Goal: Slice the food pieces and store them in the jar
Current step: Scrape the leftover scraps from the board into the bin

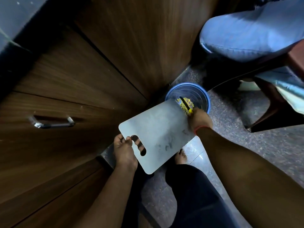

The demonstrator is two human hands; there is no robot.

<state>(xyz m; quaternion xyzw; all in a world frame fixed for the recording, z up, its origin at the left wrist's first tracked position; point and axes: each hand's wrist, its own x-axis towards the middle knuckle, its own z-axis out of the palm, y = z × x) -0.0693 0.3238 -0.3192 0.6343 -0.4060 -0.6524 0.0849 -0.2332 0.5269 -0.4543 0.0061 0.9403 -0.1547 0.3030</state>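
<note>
Two hands work over the floor in dim light. The left hand (125, 151) grips the handle end of a grey cutting board (158, 132), thumb on top and fingers curled under so that they show through the slot in the handle; the board is held off the floor and its far corner reaches over the rim of a blue bin (207, 102). The right hand (199, 118), with a red thread at the wrist, is closed round the yellow handle of a knife (185, 104), whose dark blade points out past the board's far edge, above the mouth of the bin. Inside the bin, under the blade, lies a heap of yellow and green food scraps (185, 102); what they are cannot be told. The bin stands on the speckled floor (246, 145) against a brown wooden cabinet (82, 79) with a metal drawer handle (52, 123). A bare foot (181, 157) shows below the board.
</note>
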